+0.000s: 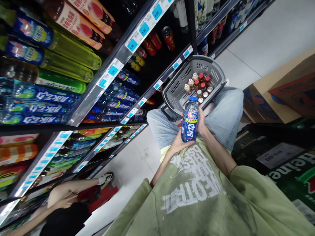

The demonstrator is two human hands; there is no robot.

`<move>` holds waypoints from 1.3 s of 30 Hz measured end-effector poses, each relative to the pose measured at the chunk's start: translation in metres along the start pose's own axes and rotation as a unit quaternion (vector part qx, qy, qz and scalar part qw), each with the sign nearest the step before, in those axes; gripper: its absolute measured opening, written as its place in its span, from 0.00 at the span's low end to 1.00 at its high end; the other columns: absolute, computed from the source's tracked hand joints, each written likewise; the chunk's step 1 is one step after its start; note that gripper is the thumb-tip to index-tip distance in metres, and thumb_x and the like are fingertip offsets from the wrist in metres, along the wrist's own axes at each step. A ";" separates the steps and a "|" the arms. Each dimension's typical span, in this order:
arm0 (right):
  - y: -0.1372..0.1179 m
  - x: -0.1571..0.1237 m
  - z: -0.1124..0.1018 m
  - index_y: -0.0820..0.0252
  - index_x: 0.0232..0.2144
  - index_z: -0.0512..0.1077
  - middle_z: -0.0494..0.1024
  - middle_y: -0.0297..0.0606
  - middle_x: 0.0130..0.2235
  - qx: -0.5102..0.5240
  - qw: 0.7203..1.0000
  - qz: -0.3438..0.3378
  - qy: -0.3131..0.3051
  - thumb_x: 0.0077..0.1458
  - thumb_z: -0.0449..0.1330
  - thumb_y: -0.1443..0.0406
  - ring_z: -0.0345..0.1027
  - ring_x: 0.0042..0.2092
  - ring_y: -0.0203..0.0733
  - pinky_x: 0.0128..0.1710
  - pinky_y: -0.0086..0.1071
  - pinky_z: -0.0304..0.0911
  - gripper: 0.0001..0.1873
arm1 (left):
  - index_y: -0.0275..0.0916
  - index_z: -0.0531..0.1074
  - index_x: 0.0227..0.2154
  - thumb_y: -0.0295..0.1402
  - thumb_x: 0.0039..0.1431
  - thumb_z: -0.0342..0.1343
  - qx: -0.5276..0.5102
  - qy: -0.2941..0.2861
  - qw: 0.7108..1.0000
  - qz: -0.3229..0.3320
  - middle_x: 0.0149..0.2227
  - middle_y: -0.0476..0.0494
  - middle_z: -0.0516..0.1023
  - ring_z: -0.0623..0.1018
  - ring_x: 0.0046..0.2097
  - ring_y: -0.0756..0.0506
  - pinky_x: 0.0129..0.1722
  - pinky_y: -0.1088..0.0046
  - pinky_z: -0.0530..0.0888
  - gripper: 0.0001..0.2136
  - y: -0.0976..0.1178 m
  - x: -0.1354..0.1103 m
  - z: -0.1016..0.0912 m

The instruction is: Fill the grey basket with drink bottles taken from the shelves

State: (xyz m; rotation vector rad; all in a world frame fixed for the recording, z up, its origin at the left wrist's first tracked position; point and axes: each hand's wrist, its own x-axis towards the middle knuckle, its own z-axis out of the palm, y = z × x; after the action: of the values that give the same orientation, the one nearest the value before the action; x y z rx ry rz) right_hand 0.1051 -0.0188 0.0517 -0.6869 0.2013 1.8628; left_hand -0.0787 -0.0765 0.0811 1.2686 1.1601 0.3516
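Observation:
A clear drink bottle with a blue cap and blue label is between my two hands, upright before my chest. My left hand supports it from below and on its left side, with the fingers partly behind it. Along the right side, my right hand is closed around the bottle; its other fingers are hidden. Just beyond the bottle, a grey shopping basket stands by my knees. Inside it are red-capped bottles, small bottles with pale caps and several cans.
Drink shelves with price tags run along my left, filled with bottles and cans. On the right are cardboard boxes and green beer cases. Another person's leg and hand show at lower left. Pale floor tiles extend beyond the basket.

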 end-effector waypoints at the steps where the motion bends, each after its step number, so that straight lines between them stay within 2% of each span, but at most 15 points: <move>1: 0.000 0.000 0.000 0.57 0.47 0.82 0.86 0.43 0.32 0.005 1.000 0.006 -0.004 0.61 0.54 0.30 0.84 0.36 0.55 0.34 0.46 0.83 0.41 | 0.40 0.63 0.71 0.57 0.46 0.78 0.000 -0.001 1.000 0.003 0.64 0.31 0.76 0.76 0.65 0.28 0.69 0.45 0.70 0.53 0.000 0.000 -0.001; 7: -0.001 -0.001 -0.001 0.58 0.46 0.82 0.86 0.43 0.30 0.025 0.999 0.023 -0.020 0.63 0.53 0.30 0.83 0.34 0.53 0.33 0.44 0.82 0.42 | 0.39 0.67 0.67 0.62 0.59 0.66 -0.033 0.004 0.999 -0.038 0.65 0.34 0.77 0.75 0.67 0.31 0.72 0.49 0.68 0.42 0.000 0.002 -0.007; 9: -0.001 -0.001 -0.002 0.58 0.46 0.82 0.86 0.42 0.30 0.023 0.999 0.022 -0.018 0.63 0.53 0.30 0.83 0.35 0.53 0.33 0.43 0.82 0.41 | 0.38 0.69 0.65 0.62 0.57 0.67 -0.048 0.019 0.998 -0.046 0.63 0.34 0.79 0.77 0.65 0.32 0.70 0.50 0.70 0.42 0.001 0.004 -0.006; 13: -0.001 0.000 0.001 0.57 0.46 0.82 0.86 0.41 0.32 0.014 1.000 0.020 -0.012 0.63 0.57 0.32 0.83 0.37 0.52 0.34 0.41 0.81 0.38 | 0.38 0.71 0.58 0.57 0.47 0.76 -0.047 0.063 0.995 -0.062 0.55 0.35 0.83 0.82 0.56 0.34 0.61 0.53 0.77 0.41 0.006 0.002 0.003; 16: -0.001 0.001 0.006 0.57 0.45 0.82 0.86 0.39 0.32 0.009 1.000 -0.006 0.011 0.62 0.60 0.34 0.82 0.37 0.49 0.36 0.38 0.80 0.34 | 0.39 0.70 0.56 0.51 0.40 0.80 0.045 0.150 0.985 -0.069 0.49 0.38 0.83 0.84 0.50 0.36 0.55 0.54 0.80 0.42 0.012 -0.003 0.010; 18: -0.001 0.002 0.008 0.56 0.44 0.81 0.86 0.37 0.33 0.006 0.999 -0.040 0.026 0.62 0.62 0.36 0.82 0.38 0.48 0.37 0.37 0.80 0.31 | 0.40 0.70 0.56 0.47 0.37 0.81 0.134 0.210 0.967 -0.059 0.49 0.38 0.81 0.83 0.51 0.36 0.55 0.54 0.79 0.43 0.016 -0.006 0.012; 21: 0.001 0.006 0.008 0.54 0.41 0.80 0.86 0.35 0.34 -0.010 0.996 -0.079 0.037 0.61 0.65 0.39 0.82 0.40 0.47 0.38 0.36 0.79 0.27 | 0.40 0.71 0.55 0.45 0.37 0.81 0.209 0.232 0.949 -0.050 0.50 0.38 0.80 0.82 0.52 0.35 0.56 0.54 0.79 0.41 0.016 -0.007 0.010; 25: 0.004 0.007 0.001 0.54 0.37 0.78 0.84 0.33 0.33 -0.063 0.992 -0.089 0.060 0.53 0.72 0.41 0.80 0.41 0.45 0.41 0.35 0.77 0.25 | 0.40 0.72 0.56 0.43 0.41 0.78 0.221 0.204 0.953 -0.034 0.48 0.39 0.81 0.83 0.50 0.36 0.55 0.54 0.80 0.38 0.012 -0.006 -0.002; 29: -0.003 -0.003 -0.005 0.52 0.37 0.76 0.82 0.28 0.35 -0.159 0.969 -0.164 0.096 0.42 0.79 0.49 0.74 0.38 0.40 0.41 0.32 0.72 0.25 | 0.39 0.74 0.59 0.42 0.45 0.75 0.203 0.119 0.972 0.006 0.50 0.38 0.83 0.84 0.51 0.36 0.56 0.54 0.80 0.36 0.009 -0.010 -0.022; 31: -0.014 -0.012 -0.006 0.52 0.36 0.75 0.79 0.27 0.35 -0.244 0.940 -0.215 0.100 0.45 0.78 0.50 0.71 0.37 0.39 0.40 0.31 0.69 0.22 | 0.40 0.75 0.61 0.42 0.49 0.73 0.198 0.063 0.978 0.036 0.52 0.37 0.84 0.84 0.53 0.34 0.58 0.54 0.79 0.35 0.008 -0.012 -0.033; 34: -0.036 -0.027 -0.006 0.53 0.31 0.72 0.73 0.27 0.31 -0.392 0.873 -0.276 0.096 0.51 0.75 0.49 0.64 0.34 0.38 0.38 0.32 0.64 0.21 | 0.40 0.75 0.65 0.43 0.55 0.71 0.201 -0.017 0.976 0.084 0.58 0.35 0.83 0.83 0.58 0.32 0.61 0.54 0.78 0.35 0.008 -0.010 -0.045; 37: -0.056 -0.042 -0.014 0.54 0.28 0.69 0.69 0.27 0.29 -0.502 0.807 -0.295 0.096 0.52 0.74 0.49 0.60 0.33 0.37 0.36 0.32 0.60 0.22 | 0.41 0.73 0.68 0.44 0.56 0.71 0.205 -0.082 0.970 0.106 0.64 0.35 0.80 0.82 0.60 0.32 0.63 0.54 0.77 0.37 0.007 0.001 -0.054; 39: -0.063 -0.049 -0.025 0.55 0.27 0.68 0.67 0.27 0.28 -0.534 0.784 -0.299 0.105 0.51 0.73 0.49 0.59 0.32 0.37 0.35 0.32 0.58 0.22 | 0.42 0.73 0.69 0.47 0.60 0.69 0.199 -0.122 0.967 0.103 0.64 0.36 0.81 0.82 0.60 0.34 0.63 0.56 0.77 0.36 0.005 0.011 -0.063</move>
State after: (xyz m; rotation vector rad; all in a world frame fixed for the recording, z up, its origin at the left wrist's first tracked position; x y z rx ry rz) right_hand 0.1831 -0.0442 0.0696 -1.5112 -0.9251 1.1330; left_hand -0.1234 -0.0312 0.0889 1.7400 0.9138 0.1079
